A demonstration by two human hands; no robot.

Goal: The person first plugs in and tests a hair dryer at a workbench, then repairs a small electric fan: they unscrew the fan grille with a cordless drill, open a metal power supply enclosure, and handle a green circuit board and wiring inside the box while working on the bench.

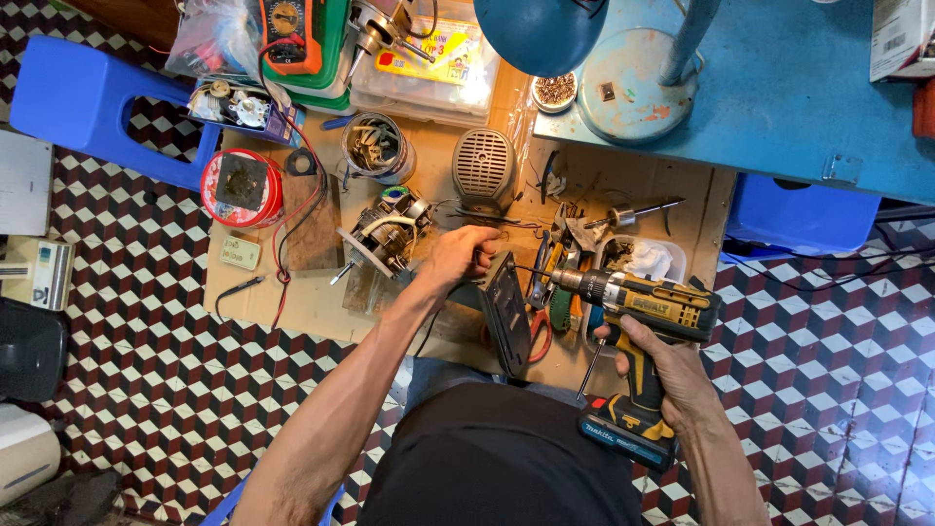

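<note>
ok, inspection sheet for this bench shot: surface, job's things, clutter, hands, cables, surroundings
Surface: brown cardboard sheet laid on a checkered tile floor, crowded with parts.
Job's things: yellow and black cordless drill, bit aimed at a dark flat panel standing on edge.
Clutter: motor with windings, grey vented cover, red round tin, jar of metal bits, pliers and loose tools.
Hands: left hand grips the panel's top edge; right hand is wrapped around the drill handle.
Cables: red lead runs from the multimeter across the cardboard.
Surroundings: blue stool, blue table, lamp base.
</note>
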